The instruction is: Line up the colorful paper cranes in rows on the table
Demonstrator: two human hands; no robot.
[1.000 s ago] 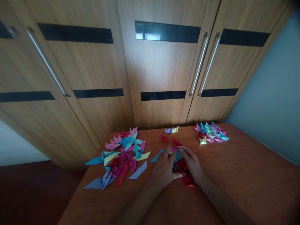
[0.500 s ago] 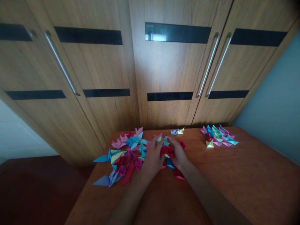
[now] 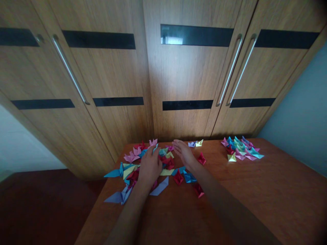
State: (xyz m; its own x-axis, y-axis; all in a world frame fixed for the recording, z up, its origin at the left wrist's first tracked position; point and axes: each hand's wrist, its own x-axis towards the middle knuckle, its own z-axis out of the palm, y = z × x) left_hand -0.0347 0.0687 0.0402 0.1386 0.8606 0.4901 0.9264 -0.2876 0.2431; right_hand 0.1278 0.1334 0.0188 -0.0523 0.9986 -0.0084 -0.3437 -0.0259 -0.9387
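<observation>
My left hand rests over a heap of coloured origami pieces, its fingers loosely apart and nothing seen in its grip. The palm and part of the heap beneath are hidden. Pink folded birds and a blue long-pointed piece lie on its left. My right hand is open on the heap's right side, fingers stretched toward the back, holding nothing. Between the hands are red folded papers. A red paper boat and a blue paper boat sit below the right hand. Nearer me lies a lavender paper strip.
Rows of small coloured paper boats stand at the table's back right. A lavender boat and a yellow boat sit near the back edge. The wooden table backs onto a wardrobe; its left edge drops to the floor.
My hands have come apart: the left moved left over the heap, the right opened out. Red and blue boats and a lavender strip between them are now uncovered. The view shifted slightly.
</observation>
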